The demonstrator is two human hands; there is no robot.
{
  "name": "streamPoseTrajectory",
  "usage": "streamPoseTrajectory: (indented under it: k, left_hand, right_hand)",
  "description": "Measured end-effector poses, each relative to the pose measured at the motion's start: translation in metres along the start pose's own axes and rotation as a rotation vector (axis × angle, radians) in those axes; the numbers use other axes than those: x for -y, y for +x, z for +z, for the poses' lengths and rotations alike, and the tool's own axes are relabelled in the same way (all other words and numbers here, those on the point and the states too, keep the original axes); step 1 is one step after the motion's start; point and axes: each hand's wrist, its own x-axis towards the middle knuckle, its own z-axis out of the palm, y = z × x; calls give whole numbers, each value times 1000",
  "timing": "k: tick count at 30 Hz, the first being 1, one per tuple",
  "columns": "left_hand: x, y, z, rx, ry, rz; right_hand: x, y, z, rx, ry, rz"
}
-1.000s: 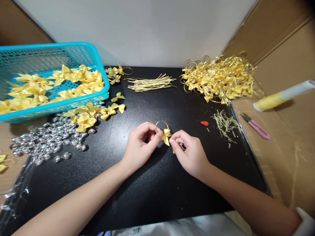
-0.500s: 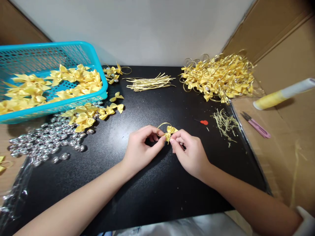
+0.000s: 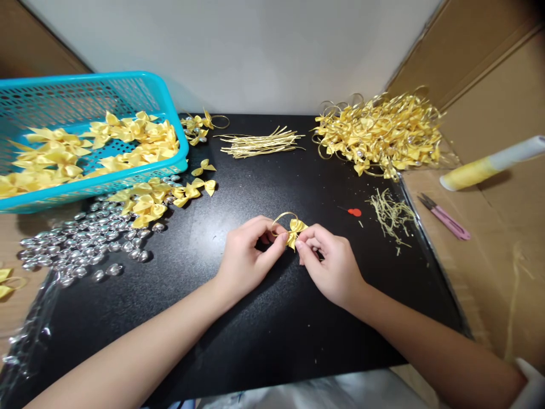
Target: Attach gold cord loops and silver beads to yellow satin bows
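A yellow ribbon bow [image 3: 294, 228] with a gold cord loop [image 3: 284, 215] is held between my two hands, just above the black table [image 3: 255, 199]. My left hand [image 3: 253, 250] pinches the cord loop at the bow's left side, thumb against fingertips. On the other side, my right hand [image 3: 330, 258] is closed with thumb and finger at the bow's lower right edge. Its fingertips hide part of the bow, and whether a bell sits on it cannot be seen.
At left stands a turquoise basket [image 3: 175, 153] of yellow bows, beside silver bells [image 3: 85, 250]. Gold cords [image 3: 260, 142] lie at the back. Right are finished looped bows [image 3: 381, 133], cord scraps [image 3: 392, 218], a red needle threader [image 3: 354, 212], pink thread snips [image 3: 447, 218] and a yellow-white roll [image 3: 489, 165].
Both hands keep nearly the same pinch on the bow and its loop. The whole view has shifted very slightly.
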Motion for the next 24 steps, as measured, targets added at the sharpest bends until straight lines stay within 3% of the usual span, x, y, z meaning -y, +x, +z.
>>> streamPoseTrajectory:
  k: [24]
  left_hand:
    - [1, 0, 4, -59, 58, 115]
  right_hand:
    - [1, -1, 2, -11, 0, 3]
